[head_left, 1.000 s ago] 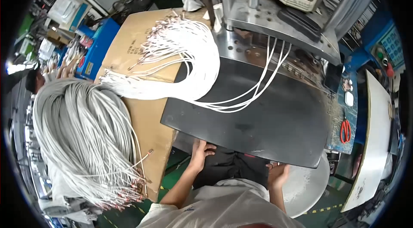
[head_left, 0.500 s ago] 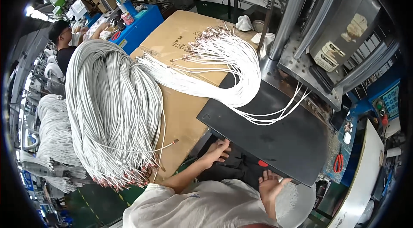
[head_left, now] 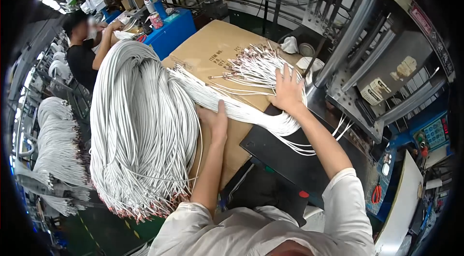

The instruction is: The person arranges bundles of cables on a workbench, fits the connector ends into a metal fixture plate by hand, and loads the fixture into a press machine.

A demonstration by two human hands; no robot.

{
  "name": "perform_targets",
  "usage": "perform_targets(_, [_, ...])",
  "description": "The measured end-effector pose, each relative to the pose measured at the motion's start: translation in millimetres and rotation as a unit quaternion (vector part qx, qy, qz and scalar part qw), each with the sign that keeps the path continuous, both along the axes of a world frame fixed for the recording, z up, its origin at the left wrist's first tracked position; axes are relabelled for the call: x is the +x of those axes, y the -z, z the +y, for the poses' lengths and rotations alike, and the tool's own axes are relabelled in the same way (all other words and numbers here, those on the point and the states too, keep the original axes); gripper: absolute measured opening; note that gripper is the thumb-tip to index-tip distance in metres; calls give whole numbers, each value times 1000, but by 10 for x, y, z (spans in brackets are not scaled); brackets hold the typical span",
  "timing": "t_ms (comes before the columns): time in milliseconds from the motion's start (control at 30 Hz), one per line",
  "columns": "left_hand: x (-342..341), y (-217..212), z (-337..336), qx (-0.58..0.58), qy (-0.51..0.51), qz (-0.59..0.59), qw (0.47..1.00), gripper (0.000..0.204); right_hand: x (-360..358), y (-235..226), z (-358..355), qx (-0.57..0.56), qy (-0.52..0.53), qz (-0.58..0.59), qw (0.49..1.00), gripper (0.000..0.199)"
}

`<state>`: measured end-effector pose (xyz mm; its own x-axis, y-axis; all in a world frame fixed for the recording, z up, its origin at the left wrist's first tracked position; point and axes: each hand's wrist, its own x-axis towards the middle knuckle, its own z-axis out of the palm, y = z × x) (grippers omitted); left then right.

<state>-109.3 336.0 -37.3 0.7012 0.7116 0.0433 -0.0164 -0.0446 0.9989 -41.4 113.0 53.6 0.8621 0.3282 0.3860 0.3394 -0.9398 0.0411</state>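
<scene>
Nearest you, your left hand (head_left: pixel 215 121) lies flat, fingers together, on the smaller bundle of white wires (head_left: pixel 232 106) where it crosses the cardboard sheet (head_left: pixel 212 50) on the worktop. Your right hand (head_left: pixel 288 92) is spread open, pressing the same bundle just past the black mat (head_left: pixel 285 152) — neither hand is gripping. Watch it: these wires are thin, smooth and slippery, so loose strands could slide off or snag on the big hanging bundle (head_left: pixel 142 125) just beside your left hand. Farther out, the metal-tipped ends (head_left: pixel 251 60) fan apart — they could tangle easily. Beyond, the grey steel machine frame (head_left: pixel 348 48) has hard edges.
</scene>
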Motion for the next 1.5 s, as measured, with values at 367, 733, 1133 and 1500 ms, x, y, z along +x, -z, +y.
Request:
perform_targets(367, [1353,-137,70,186,-59,126,973,115,1530,679,-210,-8,225,125,966,82])
perform_targets(733, [131,-313,-334,277,184,-3,943,68,-696,89,-223,295,-139,36,945,38])
perform_targets(1133, [-594,-3990,1233,733,16,421,534,63,-1746,337,-1019,381,-166,129,900,12])
perform_targets(1500, [-497,-3654,2998,21,40,-55,997,18,-1790,467,-1177,475,-159,163,850,8])
